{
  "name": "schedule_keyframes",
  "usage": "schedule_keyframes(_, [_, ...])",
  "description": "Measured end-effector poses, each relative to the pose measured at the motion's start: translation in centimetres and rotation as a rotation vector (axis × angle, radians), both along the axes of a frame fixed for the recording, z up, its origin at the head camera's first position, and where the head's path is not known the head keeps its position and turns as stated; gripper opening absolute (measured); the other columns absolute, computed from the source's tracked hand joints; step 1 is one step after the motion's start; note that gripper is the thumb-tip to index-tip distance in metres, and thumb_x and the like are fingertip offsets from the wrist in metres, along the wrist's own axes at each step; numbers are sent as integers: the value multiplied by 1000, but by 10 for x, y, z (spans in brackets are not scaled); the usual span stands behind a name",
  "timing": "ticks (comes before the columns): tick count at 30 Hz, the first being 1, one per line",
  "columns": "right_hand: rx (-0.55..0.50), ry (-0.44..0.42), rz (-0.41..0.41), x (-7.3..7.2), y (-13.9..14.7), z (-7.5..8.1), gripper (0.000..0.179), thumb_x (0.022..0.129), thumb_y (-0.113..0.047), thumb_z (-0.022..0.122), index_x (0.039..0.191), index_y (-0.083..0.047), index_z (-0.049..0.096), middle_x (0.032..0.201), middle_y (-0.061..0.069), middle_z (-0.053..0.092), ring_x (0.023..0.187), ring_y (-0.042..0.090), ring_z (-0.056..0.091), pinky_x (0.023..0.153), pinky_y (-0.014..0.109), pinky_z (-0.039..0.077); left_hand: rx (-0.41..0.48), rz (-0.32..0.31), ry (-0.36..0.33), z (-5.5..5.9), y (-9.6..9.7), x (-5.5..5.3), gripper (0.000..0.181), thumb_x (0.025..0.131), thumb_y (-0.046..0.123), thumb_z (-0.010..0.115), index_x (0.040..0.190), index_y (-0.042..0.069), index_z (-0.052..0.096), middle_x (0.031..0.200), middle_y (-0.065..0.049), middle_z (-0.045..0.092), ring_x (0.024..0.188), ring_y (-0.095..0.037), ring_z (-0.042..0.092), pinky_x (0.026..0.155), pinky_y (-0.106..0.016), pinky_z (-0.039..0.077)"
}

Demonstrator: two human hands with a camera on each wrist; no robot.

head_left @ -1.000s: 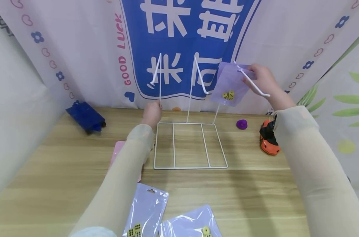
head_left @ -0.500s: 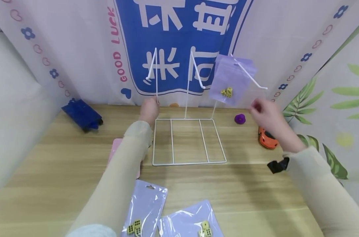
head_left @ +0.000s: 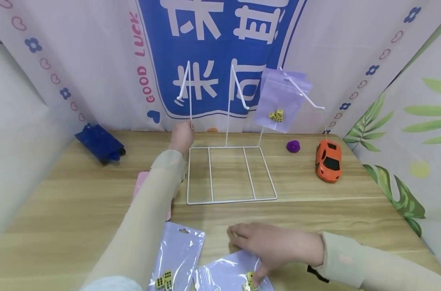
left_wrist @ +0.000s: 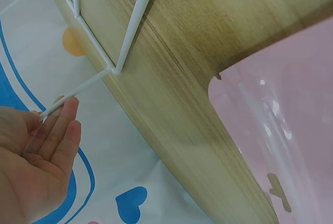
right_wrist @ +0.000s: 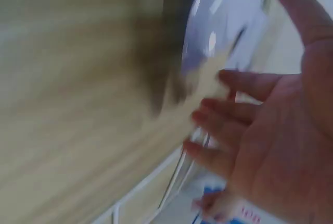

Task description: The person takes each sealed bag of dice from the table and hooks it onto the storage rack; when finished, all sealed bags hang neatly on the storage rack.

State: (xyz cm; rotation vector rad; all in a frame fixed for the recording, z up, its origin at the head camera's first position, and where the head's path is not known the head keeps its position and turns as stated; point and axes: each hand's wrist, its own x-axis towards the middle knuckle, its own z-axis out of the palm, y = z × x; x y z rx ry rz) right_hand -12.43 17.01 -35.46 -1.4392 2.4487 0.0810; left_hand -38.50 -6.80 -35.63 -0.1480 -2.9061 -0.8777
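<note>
My left hand (head_left: 182,136) pinches the left upright of a white wire rack (head_left: 232,201); in the left wrist view, thumb and fingers meet around the thin rod. Above a purple zip bag of yellow dice (head_left: 225,270), lying near the front of the table, my right hand (head_left: 278,245) has its fingers spread. In the right wrist view that hand (right_wrist: 270,125) is blurred, with nothing between thumb and fingers. A second bag of dice (head_left: 180,250) lies left of it. From the rack's right hook (head_left: 304,95) hangs a purple bag with dice (head_left: 278,97).
A pink bag (left_wrist: 281,114) lies under my left forearm. At the back left is a dark blue package (head_left: 100,143). A small purple object (head_left: 293,146) and an orange toy car (head_left: 329,161) sit right of the rack. A printed curtain (head_left: 107,64) backs the table.
My right hand has let go of the bag on the right hook and come down to the bag near the table's front. The left hand stays on the rack.
</note>
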Motion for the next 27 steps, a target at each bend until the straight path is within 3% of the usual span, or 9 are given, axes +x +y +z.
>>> schedule_keyframes(4, [49,31,-6,9,-8,-9,85,59,-63,71,125,-14,50,143,13,31,129,26,33,97,44,38,-11,5,7,-2,-2,0,14,96,10,42,99,1,53,89,-15,60,82,-28,57,74,-39,48])
schedule_keyframes(9, [-5,-3,-39,6,-10,-15,85,60,-59,74,123,-8,50,136,6,39,121,19,40,93,33,41,-25,-2,30,-3,-3,-1,15,96,10,42,99,1,53,92,-16,62,86,-31,58,77,-41,47])
schedule_keyframes(13, [-24,-78,-131,2,-9,-14,65,61,-50,79,109,-14,54,106,-8,51,95,6,47,75,23,43,-27,-13,41,-5,-4,-2,15,96,10,42,99,1,54,93,-17,62,88,-32,59,79,-42,47])
schedule_keyframes(16, [-29,-133,-225,-1,-6,-11,48,62,-39,81,93,-17,53,79,-15,49,71,2,46,60,20,38,-26,-15,48,-7,-5,-3,16,96,10,42,100,1,54,93,-17,62,89,-32,59,79,-42,47])
schedule_keyframes(19, [-64,-202,-309,-4,0,-9,39,65,-32,80,85,-18,50,67,-14,45,59,3,43,53,21,37,-20,-15,45,-7,-4,-4,15,96,10,43,100,1,54,92,-17,62,87,-31,59,77,-42,48])
schedule_keyframes(24, [-208,-313,-391,-11,17,-9,29,71,-20,75,92,-17,55,75,-15,51,68,3,48,61,22,44,-13,-12,27,-4,-3,-3,14,96,10,42,100,1,53,90,-16,61,83,-29,58,75,-40,48])
schedule_keyframes(27, [-306,-332,-408,-13,27,-7,22,74,-16,73,92,-17,59,84,-15,56,78,3,52,70,25,47,-15,-10,18,-2,-2,-3,15,96,10,42,100,1,53,89,-15,61,82,-28,58,74,-39,48])
